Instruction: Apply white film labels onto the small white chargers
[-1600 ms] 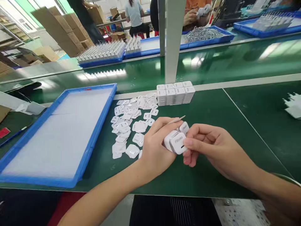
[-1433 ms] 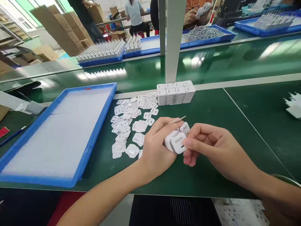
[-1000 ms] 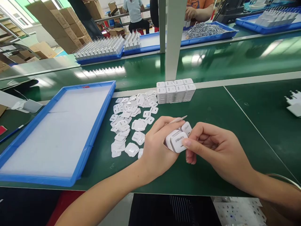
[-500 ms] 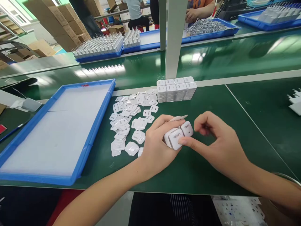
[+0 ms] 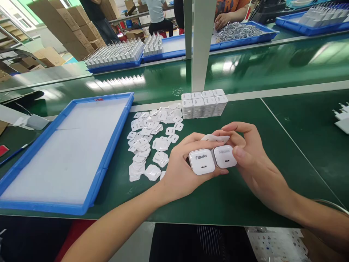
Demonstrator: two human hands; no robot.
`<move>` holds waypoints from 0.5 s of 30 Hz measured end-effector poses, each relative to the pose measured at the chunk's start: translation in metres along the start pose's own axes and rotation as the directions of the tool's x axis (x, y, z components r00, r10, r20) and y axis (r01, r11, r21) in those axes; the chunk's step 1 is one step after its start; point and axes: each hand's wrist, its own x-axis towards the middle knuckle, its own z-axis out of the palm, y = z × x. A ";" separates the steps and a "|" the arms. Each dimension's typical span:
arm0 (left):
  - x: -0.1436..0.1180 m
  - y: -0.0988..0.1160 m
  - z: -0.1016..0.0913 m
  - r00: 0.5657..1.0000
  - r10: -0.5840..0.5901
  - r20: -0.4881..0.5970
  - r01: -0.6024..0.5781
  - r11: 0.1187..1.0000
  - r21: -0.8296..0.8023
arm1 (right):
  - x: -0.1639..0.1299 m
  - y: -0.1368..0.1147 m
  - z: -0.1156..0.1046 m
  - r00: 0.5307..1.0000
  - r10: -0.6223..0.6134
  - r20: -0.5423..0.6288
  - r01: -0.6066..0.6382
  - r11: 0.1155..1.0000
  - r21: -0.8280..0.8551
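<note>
My left hand (image 5: 181,167) grips a white "Fibaks" charger block (image 5: 201,161), its port face turned toward me. Beside it on the right is a second white charger block (image 5: 225,156), held between my right hand's (image 5: 252,160) thumb and fingers. The two blocks touch side by side. A thin pale stick or film strip (image 5: 215,138) lies across the top of the blocks under my fingertips. Both hands hover just above the green mat (image 5: 245,203).
A pile of loose white labelled films (image 5: 152,138) lies left of my hands. A packed block of white chargers (image 5: 204,103) stands behind them by a white post (image 5: 201,43). A blue tray with a white liner (image 5: 68,149) sits at left. Other workers and blue trays are beyond the conveyor.
The two charger blocks have turned so both port faces look at me, side by side. My right hand moved from the front of the nearer block onto the right one.
</note>
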 end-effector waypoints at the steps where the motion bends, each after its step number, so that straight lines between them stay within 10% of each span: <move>1: 0.000 0.000 0.000 1.000 0.001 0.000 -0.001 1.000 0.007 | 0.001 0.000 0.000 1.000 0.022 -0.003 -0.022 1.000 0.005; 15: -0.003 -0.008 0.003 0.992 0.128 0.006 -0.128 0.990 0.064 | 0.000 -0.005 0.000 0.981 0.153 0.120 -0.131 0.976 -0.172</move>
